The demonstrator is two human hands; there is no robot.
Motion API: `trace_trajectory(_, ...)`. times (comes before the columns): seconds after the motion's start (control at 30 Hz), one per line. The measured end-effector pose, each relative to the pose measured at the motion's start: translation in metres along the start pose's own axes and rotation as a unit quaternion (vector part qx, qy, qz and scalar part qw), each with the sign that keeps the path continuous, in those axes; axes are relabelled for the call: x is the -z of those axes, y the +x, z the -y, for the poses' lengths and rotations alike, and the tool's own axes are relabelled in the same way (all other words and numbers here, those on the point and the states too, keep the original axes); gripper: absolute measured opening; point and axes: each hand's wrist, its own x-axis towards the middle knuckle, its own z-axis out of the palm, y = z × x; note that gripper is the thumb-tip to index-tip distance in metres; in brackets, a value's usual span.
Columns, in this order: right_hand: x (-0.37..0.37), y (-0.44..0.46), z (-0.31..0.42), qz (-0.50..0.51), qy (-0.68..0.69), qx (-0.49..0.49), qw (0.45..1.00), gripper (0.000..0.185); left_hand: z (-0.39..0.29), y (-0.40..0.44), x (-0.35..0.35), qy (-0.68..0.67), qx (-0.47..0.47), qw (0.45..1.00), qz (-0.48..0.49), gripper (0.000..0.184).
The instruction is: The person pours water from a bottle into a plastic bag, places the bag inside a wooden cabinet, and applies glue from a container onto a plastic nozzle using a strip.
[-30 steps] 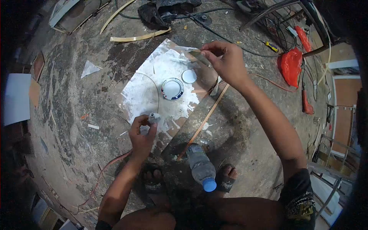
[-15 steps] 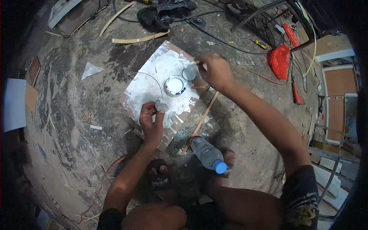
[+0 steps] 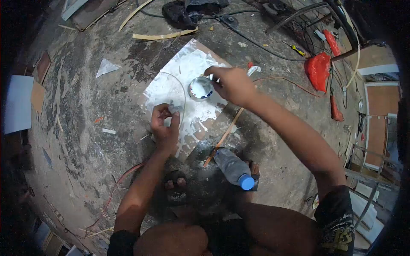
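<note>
A small greyish, translucent object [image 3: 173, 108] is pinched in my left hand [image 3: 164, 126], over the near left part of a white-smeared board [image 3: 171, 64]. My right hand [image 3: 232, 85] is at the right rim of a small round tin [image 3: 200, 88] with white contents. Its fingers are bent together above the tin; what they hold, if anything, is too small to make out. The round lid that lay beside the tin is hidden behind this hand. A thin wire [image 3: 184, 91] curves across the board between the tin and my left hand.
A plastic bottle with a blue cap [image 3: 247, 182] lies near my feet. A thin wooden strip [image 3: 224, 136] reaches from the board toward it. Black plastic [image 3: 177, 15], a red bag [image 3: 317, 70], a yellow screwdriver [image 3: 298, 50] and cables lie farther off. A metal frame stands at the upper right.
My right hand has come down and left from beyond the board's right corner to the tin. My left hand still holds the small object. The view has shifted slightly.
</note>
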Motion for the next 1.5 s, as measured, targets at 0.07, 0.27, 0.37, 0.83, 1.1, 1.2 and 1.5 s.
trace_trajectory(0.07,-0.014,0.002,0.000,0.050,-0.074,-0.001,0.996,0.033,0.002,0.001,0.003,0.039,-0.019,0.999,0.021,0.031)
trace_trajectory(0.27,-0.022,0.014,-0.003,-0.033,0.102,-0.019,0.994,0.025,0.004,-0.002,0.003,0.096,-0.025,0.995,0.030,0.028)
trace_trajectory(0.37,-0.020,0.020,-0.008,0.026,-0.031,0.062,0.997,0.028,-0.001,-0.003,0.002,0.101,-0.022,0.994,0.028,0.028)
trace_trajectory(0.83,-0.011,0.008,0.002,0.133,-0.176,0.028,0.975,0.009,-0.003,-0.002,0.004,0.167,-0.057,0.984,0.021,0.028)
trace_trajectory(1.1,-0.029,-0.002,-0.006,-0.070,0.087,-0.113,0.987,0.018,0.042,-0.003,-0.030,0.107,-0.016,0.992,-0.061,0.028)
trace_trajectory(1.2,-0.028,-0.012,-0.001,-0.120,-0.070,-0.015,0.990,0.017,0.044,0.002,-0.029,0.150,-0.050,0.986,-0.054,0.025)
trace_trajectory(1.5,-0.036,-0.017,-0.003,-0.114,0.168,-0.201,0.958,0.025,0.049,0.004,-0.031,0.155,-0.031,0.987,-0.033,0.025)
